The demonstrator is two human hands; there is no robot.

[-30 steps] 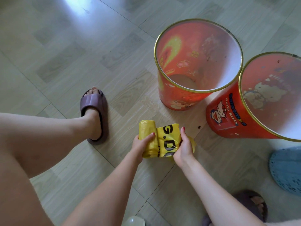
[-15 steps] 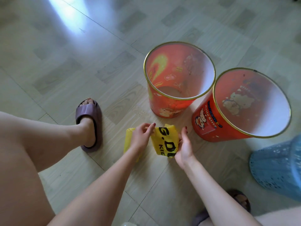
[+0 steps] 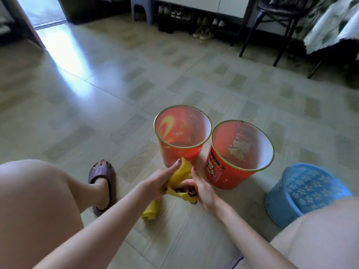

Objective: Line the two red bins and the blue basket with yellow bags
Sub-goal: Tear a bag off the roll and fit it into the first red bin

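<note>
Left foot: bare foot in a purple-brown rubber slide sandal (image 3: 103, 183), flat on the floor, to the left of both hands.
Floor: glossy beige tiled floor (image 3: 108, 105) with darker rectangular insets; it carries every item listed below.
Left hand (image 3: 158, 181): fingers closed around the yellow material from the left side, index finger extended toward the nearer bin.
Yellow plastic bags (image 3: 180, 176): crumpled yellow plastic film with black print, clamped between the two hands; a loose tail hangs below the left hand and reaches the floor.
Right hand (image 3: 201, 188): fingers curled into the same yellow material from the right, gripping it; fingertips of both hands nearly meet.
Left red bin (image 3: 182, 150): translucent red plastic waste bin with a gold rim, upright, just beyond the hands; unlined.
Right red bin (image 3: 225, 171): matching red plastic bin with a cartoon print and gold rim, upright, just right of and beyond the right hand, its rim touching or nearly touching the left red bin; unlined.
Blue basket (image 3: 303, 193): light blue perforated plastic basket with a flower pattern, well to the right of the right hand, near the right knee; which way up it stands cannot be told.
</note>
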